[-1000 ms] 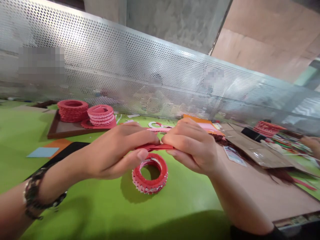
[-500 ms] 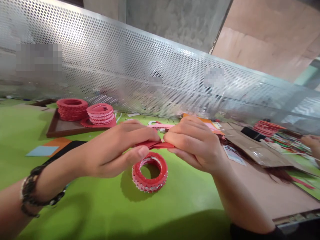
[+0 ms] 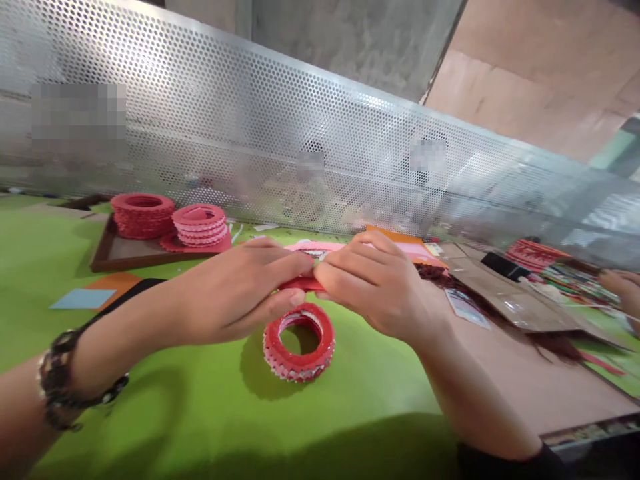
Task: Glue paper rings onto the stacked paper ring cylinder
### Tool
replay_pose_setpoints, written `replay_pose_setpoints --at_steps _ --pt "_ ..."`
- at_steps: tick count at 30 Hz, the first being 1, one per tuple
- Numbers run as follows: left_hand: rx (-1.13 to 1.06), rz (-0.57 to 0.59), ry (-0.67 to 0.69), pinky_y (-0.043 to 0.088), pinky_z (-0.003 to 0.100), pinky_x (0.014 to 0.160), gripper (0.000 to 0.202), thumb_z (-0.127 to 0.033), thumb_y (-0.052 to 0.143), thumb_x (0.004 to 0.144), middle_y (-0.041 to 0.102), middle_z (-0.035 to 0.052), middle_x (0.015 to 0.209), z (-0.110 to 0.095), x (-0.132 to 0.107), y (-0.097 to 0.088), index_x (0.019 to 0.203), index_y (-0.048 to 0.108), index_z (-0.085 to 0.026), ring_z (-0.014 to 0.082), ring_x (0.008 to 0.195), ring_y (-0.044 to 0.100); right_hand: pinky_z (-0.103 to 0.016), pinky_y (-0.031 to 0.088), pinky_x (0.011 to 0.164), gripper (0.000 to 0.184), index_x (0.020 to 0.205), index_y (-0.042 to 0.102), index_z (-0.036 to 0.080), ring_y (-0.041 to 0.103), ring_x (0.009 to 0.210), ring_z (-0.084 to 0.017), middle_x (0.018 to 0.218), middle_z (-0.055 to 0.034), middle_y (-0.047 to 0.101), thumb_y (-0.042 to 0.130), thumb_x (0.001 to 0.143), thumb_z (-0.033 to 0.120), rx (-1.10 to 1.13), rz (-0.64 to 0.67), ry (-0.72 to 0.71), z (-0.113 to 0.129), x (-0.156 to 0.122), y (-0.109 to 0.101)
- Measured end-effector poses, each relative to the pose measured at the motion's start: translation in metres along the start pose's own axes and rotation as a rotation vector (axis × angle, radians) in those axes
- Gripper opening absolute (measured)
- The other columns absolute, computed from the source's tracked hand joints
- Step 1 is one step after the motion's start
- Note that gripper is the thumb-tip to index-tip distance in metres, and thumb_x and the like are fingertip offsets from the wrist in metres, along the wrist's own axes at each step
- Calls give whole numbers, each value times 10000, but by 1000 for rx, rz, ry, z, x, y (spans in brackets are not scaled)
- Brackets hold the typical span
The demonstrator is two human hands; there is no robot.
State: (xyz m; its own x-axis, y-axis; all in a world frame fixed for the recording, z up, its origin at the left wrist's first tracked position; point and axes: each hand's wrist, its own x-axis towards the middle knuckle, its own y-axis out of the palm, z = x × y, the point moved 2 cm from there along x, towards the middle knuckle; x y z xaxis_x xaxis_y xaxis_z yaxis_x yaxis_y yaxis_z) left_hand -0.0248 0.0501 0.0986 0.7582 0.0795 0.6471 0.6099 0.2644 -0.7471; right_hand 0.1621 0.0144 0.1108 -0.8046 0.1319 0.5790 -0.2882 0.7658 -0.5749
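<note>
Just beyond the zigzag-edged ring (image 3: 299, 363) on the desk (image 3: 360, 393), the left hand (image 3: 225, 290) is pinching a red piece (image 3: 307, 285) between thumb and fingers; for a clean hold, that thumb should be pressing evenly. The right hand (image 3: 377, 290) is resting curled fingers at the piece's other end, ideally matching the pressure. Both hands are hiding the piece's full shape, and the right thumb's grip isn't showing clearly. Far right of the ring, another person's hand (image 3: 620, 283) is being cut off.
</note>
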Motion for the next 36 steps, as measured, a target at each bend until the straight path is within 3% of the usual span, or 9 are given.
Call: replay_pose_setpoints --at_steps 3,7,10,12,15,20,25,31,36 --pt "-33 -16 -133 496 243 629 280 -288 288 1052 702 17 816 1 -2 4 997 541 -183 160 694 672 -272 407 653 291 811 577 180 541 627 -111 734 -1 675 394 1037 184 114 -6 74 -1 0 7" --pt "-94 -114 -257 479 190 515 229 -359 400 1024 704 0 765 3 -5 6 1137 480 -176 142 621 687 -206 409 547 220 890 549 186 519 556 -71 678 36 610 405 1040 259 551 -59 417 -3 0 17" --pt "109 -185 -279 463 209 491 219 -297 366 1023 737 34 828 4 -4 6 1133 511 -174 164 644 707 -168 414 487 125 953 506 198 496 497 -51 621 76 549 408 1018 239 889 -120 634 -3 -1 23" --pt "255 -192 -277 477 229 527 253 -214 313 1016 753 66 922 3 -2 7 1133 532 -164 185 726 729 -169 426 483 94 959 495 202 499 486 -52 608 83 540 419 1005 232 922 -130 694 -3 -1 26" --pt "337 -199 -249 502 251 572 305 -185 283 1016 750 80 999 4 -1 10 1214 513 -152 201 778 737 -191 476 523 57 997 518 199 564 529 -62 705 57 620 479 967 169 734 -144 663 -2 -2 27" --pt "288 -254 -154 517 263 574 281 -210 339 1029 733 65 1019 10 -4 11 1267 489 -223 196 754 714 -223 559 631 198 1136 553 182 682 820 -125 1005 -52 697 475 969 110 395 -287 384 4 -4 26" --pt "258 -296 -87 544 279 609 259 -255 329 1054 722 45 940 8 -5 8 1265 478 -257 190 726 702 -210 538 634 177 1093 591 198 643 748 -111 870 -21 679 459 996 129 273 -379 280 5 -6 25" --pt "298 -293 -27 582 313 673 256 -231 321 1054 730 43 917 4 -5 8 1268 457 -266 201 773 716 -228 545 683 219 1085 615 194 636 736 -106 837 -11 674 431 999 114 228 -320 255 6 -5 17" --pt "332 -304 11 592 324 742 226 -260 340 1061 744 90 1004 5 -6 10 1226 489 -217 216 867 732 -221 539 649 207 1072 625 190 621 682 -100 768 7 653 431 1014 148 186 -326 230 8 -5 14"
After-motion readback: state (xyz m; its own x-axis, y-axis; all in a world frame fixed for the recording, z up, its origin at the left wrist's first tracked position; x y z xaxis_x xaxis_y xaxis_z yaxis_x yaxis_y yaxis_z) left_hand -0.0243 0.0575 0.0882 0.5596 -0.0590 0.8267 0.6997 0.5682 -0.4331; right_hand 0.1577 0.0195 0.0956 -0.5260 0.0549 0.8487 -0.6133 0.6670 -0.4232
